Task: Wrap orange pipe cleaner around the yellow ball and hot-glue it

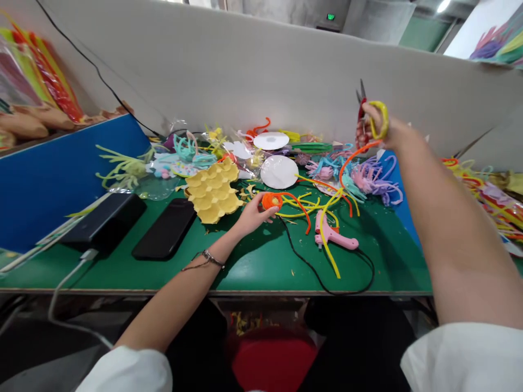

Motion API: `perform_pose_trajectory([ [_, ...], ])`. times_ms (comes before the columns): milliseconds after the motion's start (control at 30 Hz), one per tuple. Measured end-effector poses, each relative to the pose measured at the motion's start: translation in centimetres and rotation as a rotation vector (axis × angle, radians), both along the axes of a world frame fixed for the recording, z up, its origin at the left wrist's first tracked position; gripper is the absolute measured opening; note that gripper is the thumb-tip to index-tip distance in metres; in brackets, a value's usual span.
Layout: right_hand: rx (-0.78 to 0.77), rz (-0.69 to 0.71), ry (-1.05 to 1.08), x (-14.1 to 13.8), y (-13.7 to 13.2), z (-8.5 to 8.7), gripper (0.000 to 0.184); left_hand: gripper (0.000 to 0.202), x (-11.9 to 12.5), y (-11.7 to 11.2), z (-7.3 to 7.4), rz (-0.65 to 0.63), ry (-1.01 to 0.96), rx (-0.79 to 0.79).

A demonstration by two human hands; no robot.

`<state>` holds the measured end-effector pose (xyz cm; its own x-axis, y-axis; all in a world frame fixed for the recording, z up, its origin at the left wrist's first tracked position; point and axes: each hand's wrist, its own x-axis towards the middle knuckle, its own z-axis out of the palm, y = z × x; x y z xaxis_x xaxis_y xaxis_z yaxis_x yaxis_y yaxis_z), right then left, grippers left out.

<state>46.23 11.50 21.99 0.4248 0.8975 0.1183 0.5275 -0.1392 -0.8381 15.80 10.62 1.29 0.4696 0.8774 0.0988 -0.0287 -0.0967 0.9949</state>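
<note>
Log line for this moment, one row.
left hand: pinching orange pipe-cleaner coil | right hand: aloft, holding scissors | pink glue gun: on green table

Crowded craft table, bare strip in front.
Open green surface lies between phone and glue gun; a black cord loops beside the gun, and pipe cleaners heap behind.

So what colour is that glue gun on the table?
The glue gun is pink; head view shows it.

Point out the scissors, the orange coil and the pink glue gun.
scissors (384,115): head view, on the yellow handle loop.
orange coil (267,201): head view, on its orange rim.
glue gun (339,238): head view, on the pink barrel.
</note>
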Motion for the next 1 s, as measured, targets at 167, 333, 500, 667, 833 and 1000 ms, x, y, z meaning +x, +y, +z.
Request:
perform_pose_trajectory([
  [167,-0.152,0.178,0.286,-3.2,-1.9,-3.6,0.059,0.058,-0.2,-0.1,0.4,-0.092,-0.067,0.019],
  [333,-0.139,0.247,0.402,-6.0,-2.4,-5.1,0.058,0.063,1.0,-0.3,1.2,-0.226,-0.071,0.069],
  [500,-0.058,0.31,0.506,-7.5,-3.7,-5.1,0.045,0.065,1.0,-1.2,2.1,-0.318,0.118,0.123],
  [667,-0.063,0.3,0.529,-7.8,-4.9,-5.3,0.044,0.054,-2.7,-2.8,2.2,-0.271,0.451,0.219],
  [833,-0.065,0.298,0.496,-7.3,-4.8,-6.3,0.048,0.061,-4.9,-3.6,1.1,-0.125,0.701,0.308],
  [1000,-0.053,0.281,0.474,-6.6,-4.5,-7.5,0.048,0.08,-4.9,-4.9,3.5,0.061,0.891,0.438],
])
